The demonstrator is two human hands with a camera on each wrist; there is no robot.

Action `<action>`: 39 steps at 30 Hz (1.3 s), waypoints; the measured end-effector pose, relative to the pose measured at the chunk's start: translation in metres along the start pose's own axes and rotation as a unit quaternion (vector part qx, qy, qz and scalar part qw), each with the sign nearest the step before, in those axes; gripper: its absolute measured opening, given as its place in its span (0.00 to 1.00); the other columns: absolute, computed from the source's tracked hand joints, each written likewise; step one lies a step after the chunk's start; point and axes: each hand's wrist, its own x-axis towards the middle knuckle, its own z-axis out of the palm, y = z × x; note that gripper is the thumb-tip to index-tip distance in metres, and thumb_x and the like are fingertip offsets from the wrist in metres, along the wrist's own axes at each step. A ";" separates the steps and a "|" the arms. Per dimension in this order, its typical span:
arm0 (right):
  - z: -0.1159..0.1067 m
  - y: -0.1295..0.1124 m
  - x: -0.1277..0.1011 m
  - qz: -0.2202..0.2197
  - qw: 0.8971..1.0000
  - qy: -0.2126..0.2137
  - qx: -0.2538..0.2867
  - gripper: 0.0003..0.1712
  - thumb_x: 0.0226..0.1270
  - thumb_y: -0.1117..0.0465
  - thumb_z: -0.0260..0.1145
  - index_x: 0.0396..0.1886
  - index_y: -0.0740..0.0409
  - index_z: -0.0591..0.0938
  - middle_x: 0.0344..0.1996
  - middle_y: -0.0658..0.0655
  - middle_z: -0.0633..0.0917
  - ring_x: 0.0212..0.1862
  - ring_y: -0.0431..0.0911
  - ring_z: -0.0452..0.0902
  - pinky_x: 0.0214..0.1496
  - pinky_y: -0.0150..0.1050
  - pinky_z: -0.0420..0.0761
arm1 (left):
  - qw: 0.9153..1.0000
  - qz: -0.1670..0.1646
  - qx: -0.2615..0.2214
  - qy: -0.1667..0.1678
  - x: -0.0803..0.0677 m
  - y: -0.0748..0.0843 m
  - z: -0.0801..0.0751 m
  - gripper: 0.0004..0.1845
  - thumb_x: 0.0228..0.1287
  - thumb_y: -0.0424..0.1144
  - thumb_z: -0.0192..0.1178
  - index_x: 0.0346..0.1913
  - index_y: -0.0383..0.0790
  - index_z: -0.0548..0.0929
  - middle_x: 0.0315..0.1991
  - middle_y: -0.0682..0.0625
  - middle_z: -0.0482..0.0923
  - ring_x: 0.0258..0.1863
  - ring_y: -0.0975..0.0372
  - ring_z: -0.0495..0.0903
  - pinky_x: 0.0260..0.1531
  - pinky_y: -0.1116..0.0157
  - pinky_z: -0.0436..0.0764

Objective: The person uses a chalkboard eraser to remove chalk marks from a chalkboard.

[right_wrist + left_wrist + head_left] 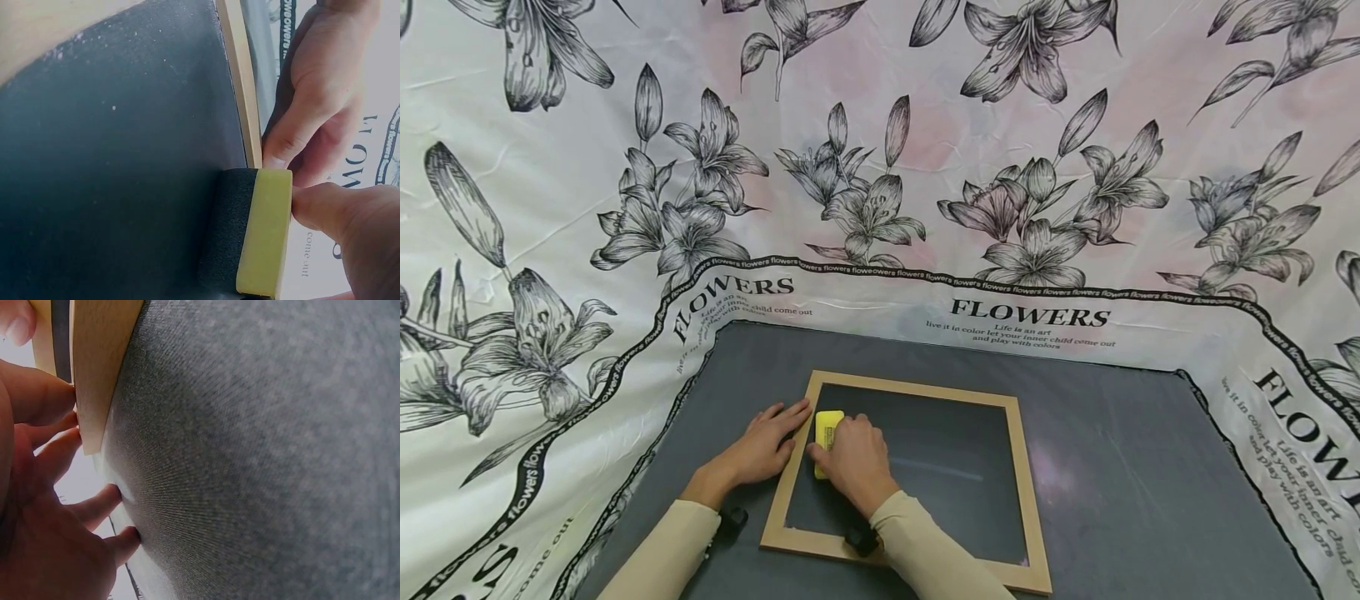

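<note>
Right hand (857, 458) grips yellow eraser (827, 423) on framed chalkboard (951, 492)

The chalkboard lies flat on a dark grey counter (1120, 475), at lower centre of the head view, with a pale wooden border (1026, 467) round its dark panel. The eraser sits on that panel, just inside the left border, slightly left of centre in the same view. The right hand is closed round it, the thumb on its near left side. In the right wrist view, at lower centre, the eraser's black layer (228, 234) meets the panel, its yellow body on the right; pale specks (114, 108) dot the panel at upper left.

The left hand (763, 446), to the left of the board, is spread with fingers extended, touching the left border. The left wrist view shows some fingertips against the border's side at upper left, two others lower down, by the grey surface.

Both arms wear cream sleeves (662, 550). Flower-printed fabric (850, 67) fills the upper half of the head view.
</note>
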 end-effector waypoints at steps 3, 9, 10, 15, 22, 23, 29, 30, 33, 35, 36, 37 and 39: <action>-0.002 0.001 0.000 0.006 1.000 -0.003 -0.001 0.38 0.65 0.35 0.79 0.49 0.67 0.90 0.32 0.58 0.82 0.29 0.49 0.81 0.33 0.46 0.89 | 1.000 -0.009 0.002 -0.005 0.000 0.001 0.000 0.32 0.82 0.37 0.58 0.85 0.45 0.69 0.87 0.47 0.63 0.81 0.27 0.60 0.73 0.20 0.57; -0.005 0.008 0.000 0.011 1.000 0.001 -0.008 0.37 0.65 0.35 0.78 0.49 0.67 0.89 0.32 0.58 0.82 0.29 0.49 0.80 0.33 0.45 0.89 | 0.998 -0.043 0.007 -0.036 0.000 0.027 -0.015 0.32 0.81 0.32 0.57 0.84 0.38 0.69 0.87 0.40 0.62 0.82 0.27 0.57 0.76 0.22 0.53; -0.006 0.009 0.000 0.012 1.000 0.002 -0.008 0.37 0.65 0.35 0.78 0.48 0.67 0.89 0.32 0.58 0.82 0.29 0.49 0.80 0.34 0.45 0.89 | 0.998 -0.046 0.014 -0.042 0.000 0.031 -0.017 0.32 0.82 0.31 0.57 0.85 0.37 0.68 0.87 0.40 0.62 0.83 0.27 0.57 0.77 0.22 0.53; -0.009 0.017 0.000 0.028 1.000 -0.004 -0.003 0.37 0.64 0.35 0.79 0.49 0.67 0.89 0.32 0.58 0.81 0.30 0.50 0.80 0.36 0.47 0.89 | 0.996 -0.058 0.034 -0.053 0.001 0.037 -0.020 0.31 0.83 0.31 0.55 0.85 0.36 0.67 0.87 0.41 0.61 0.84 0.30 0.57 0.78 0.24 0.55; -0.014 0.028 -0.003 0.046 0.999 -0.001 -0.003 0.38 0.62 0.35 0.80 0.48 0.67 0.88 0.31 0.58 0.80 0.30 0.50 0.78 0.36 0.48 0.88 | 0.997 -0.056 0.030 -0.053 0.000 0.034 -0.019 0.32 0.83 0.32 0.55 0.85 0.36 0.67 0.87 0.40 0.60 0.84 0.29 0.56 0.78 0.24 0.54; -0.015 0.030 -0.004 0.048 0.999 -0.001 -0.003 0.38 0.62 0.35 0.80 0.48 0.67 0.88 0.30 0.58 0.80 0.30 0.50 0.78 0.36 0.48 0.88 | 0.997 -0.056 0.030 -0.053 0.000 0.033 -0.018 0.32 0.83 0.32 0.55 0.85 0.36 0.67 0.87 0.40 0.60 0.84 0.29 0.56 0.78 0.24 0.54; -0.022 0.043 -0.008 0.050 0.999 0.012 0.004 0.35 0.61 0.37 0.81 0.45 0.67 0.88 0.29 0.58 0.80 0.28 0.51 0.79 0.33 0.48 0.87 | 0.998 -0.042 0.031 -0.047 0.000 0.032 -0.018 0.31 0.84 0.30 0.53 0.85 0.34 0.67 0.87 0.39 0.60 0.83 0.27 0.57 0.77 0.23 0.55; -0.022 0.045 -0.008 0.051 0.999 0.014 0.005 0.35 0.61 0.37 0.81 0.44 0.66 0.88 0.29 0.57 0.81 0.28 0.51 0.79 0.32 0.48 0.87 | 0.998 -0.038 0.032 -0.045 0.000 0.032 -0.018 0.31 0.83 0.30 0.53 0.84 0.34 0.67 0.87 0.38 0.61 0.83 0.27 0.57 0.76 0.22 0.55; -0.026 0.052 -0.009 0.058 0.998 0.015 0.004 0.34 0.61 0.37 0.81 0.43 0.66 0.88 0.29 0.57 0.80 0.28 0.50 0.78 0.31 0.48 0.86 | 0.999 -0.018 0.015 -0.026 0.000 0.018 -0.010 0.31 0.84 0.32 0.54 0.85 0.38 0.68 0.87 0.40 0.61 0.82 0.26 0.58 0.74 0.21 0.56; -0.027 0.057 -0.010 0.063 0.998 0.013 0.002 0.34 0.61 0.37 0.81 0.43 0.65 0.88 0.29 0.57 0.80 0.28 0.50 0.78 0.30 0.47 0.85 | 1.000 -0.002 0.006 -0.013 0.001 0.006 -0.004 0.31 0.84 0.35 0.54 0.85 0.41 0.68 0.87 0.42 0.62 0.81 0.25 0.58 0.72 0.19 0.56; -0.028 0.059 -0.011 0.066 0.998 0.012 0.000 0.34 0.61 0.36 0.81 0.43 0.65 0.88 0.29 0.57 0.80 0.27 0.50 0.78 0.29 0.47 0.85 | 1.000 0.004 0.001 -0.007 0.001 -0.001 0.000 0.31 0.85 0.36 0.54 0.86 0.43 0.68 0.87 0.44 0.62 0.81 0.24 0.58 0.71 0.19 0.55; -0.030 0.061 -0.012 0.068 0.998 0.011 -0.001 0.34 0.61 0.36 0.81 0.42 0.65 0.88 0.28 0.56 0.80 0.27 0.50 0.77 0.29 0.47 0.84 | 1.000 0.011 -0.001 0.000 0.001 -0.008 0.005 0.31 0.85 0.38 0.54 0.86 0.45 0.68 0.87 0.45 0.62 0.80 0.24 0.58 0.71 0.19 0.55; -0.032 0.066 -0.014 0.074 0.997 0.008 -0.002 0.34 0.61 0.36 0.81 0.43 0.64 0.88 0.28 0.56 0.80 0.27 0.50 0.77 0.29 0.46 0.84 | 1.000 0.014 0.007 0.003 0.001 -0.014 0.008 0.31 0.85 0.39 0.54 0.86 0.47 0.67 0.88 0.47 0.61 0.81 0.25 0.59 0.71 0.19 0.56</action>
